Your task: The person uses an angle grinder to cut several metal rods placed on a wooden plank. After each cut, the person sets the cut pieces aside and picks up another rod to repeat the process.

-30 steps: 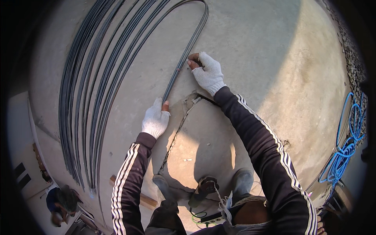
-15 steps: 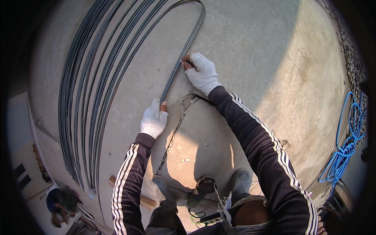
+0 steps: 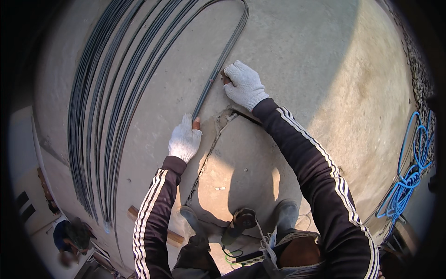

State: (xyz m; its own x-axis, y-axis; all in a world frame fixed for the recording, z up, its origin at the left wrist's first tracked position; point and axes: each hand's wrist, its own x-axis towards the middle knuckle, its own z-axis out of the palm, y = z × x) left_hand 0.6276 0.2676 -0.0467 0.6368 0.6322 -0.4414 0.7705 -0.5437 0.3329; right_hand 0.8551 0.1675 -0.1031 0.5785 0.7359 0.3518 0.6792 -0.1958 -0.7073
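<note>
My left hand (image 3: 185, 139), in a white fingerless knit glove, is closed around the near end of a thin bundle of dark steel rods (image 3: 204, 95). The bundle runs away from me and curves back to the left in a long loop. A small reddish band or mark shows partway along it. My right hand (image 3: 244, 83), gloved alike, is curled just right of the rods, a little apart from them. Its fingers hide whatever may be in them. More long bent steel rods (image 3: 76, 139) lie in groups on the concrete to the left.
A cracked concrete edge (image 3: 211, 151) runs before my boots (image 3: 285, 214). Between them are a dark green power tool (image 3: 239, 223) and a socket strip (image 3: 253, 260). A wooden piece (image 3: 174, 239) lies left, a coiled blue hose (image 3: 411, 179) right. Another person (image 3: 72, 237) is at lower left.
My right hand has drawn slightly right, off the rods, and its fingers have curled in. The left hand keeps its grip; the rod bundle's loop has shifted slightly right.
</note>
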